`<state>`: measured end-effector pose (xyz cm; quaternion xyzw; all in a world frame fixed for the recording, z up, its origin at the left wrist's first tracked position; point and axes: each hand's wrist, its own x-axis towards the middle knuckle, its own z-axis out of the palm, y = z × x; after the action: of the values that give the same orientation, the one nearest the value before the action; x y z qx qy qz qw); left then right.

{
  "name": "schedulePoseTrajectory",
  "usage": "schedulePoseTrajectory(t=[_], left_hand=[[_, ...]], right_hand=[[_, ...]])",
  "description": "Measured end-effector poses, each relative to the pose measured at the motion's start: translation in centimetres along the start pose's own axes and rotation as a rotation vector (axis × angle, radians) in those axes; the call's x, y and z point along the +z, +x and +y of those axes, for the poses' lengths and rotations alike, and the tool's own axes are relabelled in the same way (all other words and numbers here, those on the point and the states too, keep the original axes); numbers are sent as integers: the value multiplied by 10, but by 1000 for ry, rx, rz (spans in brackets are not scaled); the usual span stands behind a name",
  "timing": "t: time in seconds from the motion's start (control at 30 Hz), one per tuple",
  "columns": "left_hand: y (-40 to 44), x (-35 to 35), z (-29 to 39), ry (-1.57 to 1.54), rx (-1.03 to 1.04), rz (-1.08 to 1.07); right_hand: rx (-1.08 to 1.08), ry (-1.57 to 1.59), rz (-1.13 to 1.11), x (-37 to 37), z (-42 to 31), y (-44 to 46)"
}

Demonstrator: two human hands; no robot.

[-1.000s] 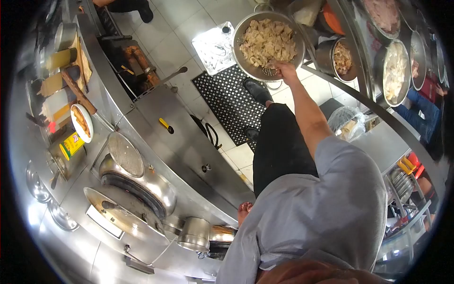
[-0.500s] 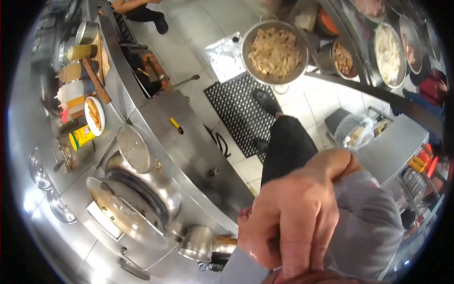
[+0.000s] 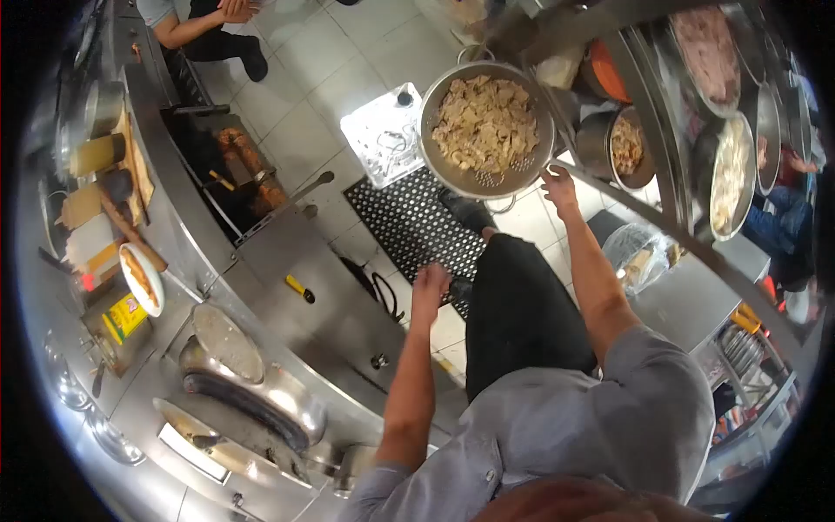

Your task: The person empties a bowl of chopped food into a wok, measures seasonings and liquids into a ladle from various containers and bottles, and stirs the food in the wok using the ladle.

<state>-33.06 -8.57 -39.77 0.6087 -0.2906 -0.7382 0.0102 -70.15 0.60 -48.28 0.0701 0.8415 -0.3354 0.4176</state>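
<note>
A large metal colander filled with cooked sliced meat sits at the top centre, a loop handle on its near side. My right hand reaches toward its lower right rim, fingers apart and holding nothing; whether the fingertips touch the rim I cannot tell. Lower and to the left, my left hand hangs in the air above the floor mat, away from any object. Its fingers point downward and are slightly blurred, so their closure is unclear.
A steel counter with a yellow-handled tool runs along my left, beside a wok and squeeze bottles. Food pans stand on a shelf at right. A foil-covered surface lies left of the colander. Another person is at upper left.
My hands, which were together close below the camera, have come apart. The right one has gone forward to the colander and the left one down to the left. The view has shifted slightly.
</note>
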Motion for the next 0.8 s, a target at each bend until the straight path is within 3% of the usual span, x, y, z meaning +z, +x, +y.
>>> schedulePoseTrajectory(t=[0.1, 0.13, 0.17, 0.23, 0.37, 0.4, 0.5, 0.57, 0.6, 0.63, 0.7, 0.8], left_hand=[[121, 35, 46, 138, 81, -173], [138, 58, 70, 123, 50, -86], [147, 78, 92, 110, 17, 0], [168, 91, 112, 114, 47, 18], [167, 83, 121, 236, 169, 18], [166, 84, 115, 25, 240, 47], [119, 49, 127, 15, 220, 41], [80, 15, 114, 164, 245, 71], [57, -3, 104, 43, 180, 134], [30, -16, 94, -76, 111, 195], [-43, -23, 100, -346, 155, 255], [-136, -46, 97, -421, 273, 286]], right_hand=[[0, 91, 3, 6, -10, 42], [9, 72, 15, 8, -15, 50], [5, 67, 18, 7, -9, 62], [-323, -224, 153, 11, 17, 95], [-282, -36, 77, 15, 12, 87], [-348, 126, 84, 21, -12, 59], [-235, 307, -86, 31, -18, 25], [-232, 491, -157, 47, -51, -26], [-195, 318, -184, 47, -68, -53], [-232, 357, -232, 52, -80, -79], [-215, 339, -374, 58, -106, -127], [-303, 156, -467, 75, -128, -181]])
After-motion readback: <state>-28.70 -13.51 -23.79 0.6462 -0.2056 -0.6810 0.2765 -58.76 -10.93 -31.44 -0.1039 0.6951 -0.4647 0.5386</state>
